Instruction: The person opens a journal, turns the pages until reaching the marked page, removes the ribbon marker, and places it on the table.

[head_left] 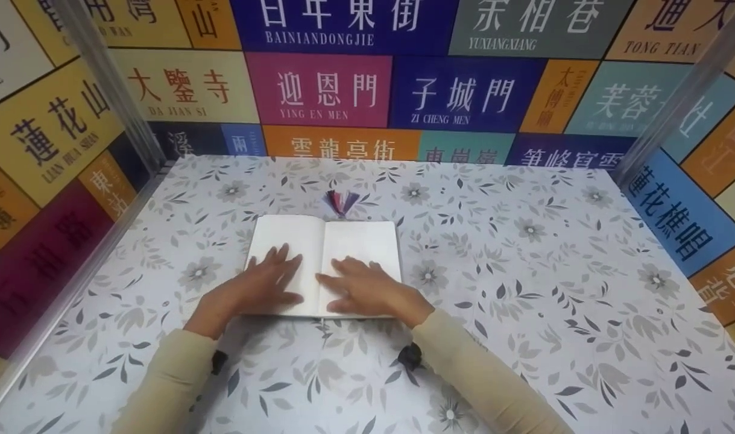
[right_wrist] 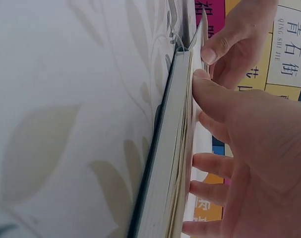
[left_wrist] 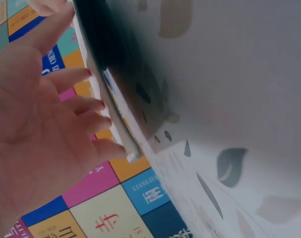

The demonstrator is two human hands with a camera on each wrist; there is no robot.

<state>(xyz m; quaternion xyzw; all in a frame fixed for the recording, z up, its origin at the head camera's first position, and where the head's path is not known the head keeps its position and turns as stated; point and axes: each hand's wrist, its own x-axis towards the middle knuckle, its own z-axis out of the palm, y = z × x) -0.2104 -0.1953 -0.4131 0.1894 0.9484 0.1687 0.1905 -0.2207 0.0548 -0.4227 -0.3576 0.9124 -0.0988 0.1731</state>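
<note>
With left hand (head_left: 266,286) and right hand (head_left: 367,288) spread and grasping nothing, press evenly on the open notebook (head_left: 364,238), ideally smoothing outward from the centre fold (head_left: 323,250)

Book (head_left: 324,250) lies on table (head_left: 512,337); left hand (head_left: 268,281) on left page (head_left: 290,234), right hand (head_left: 367,286) on right. Tassel (head_left: 341,204) lies behind book, wall (head_left: 319,90) behind table.

Floral-patterned table (head_left: 584,253): open book (head_left: 325,241), multicolored tassel (head_left: 341,203) at far edge.
</note>
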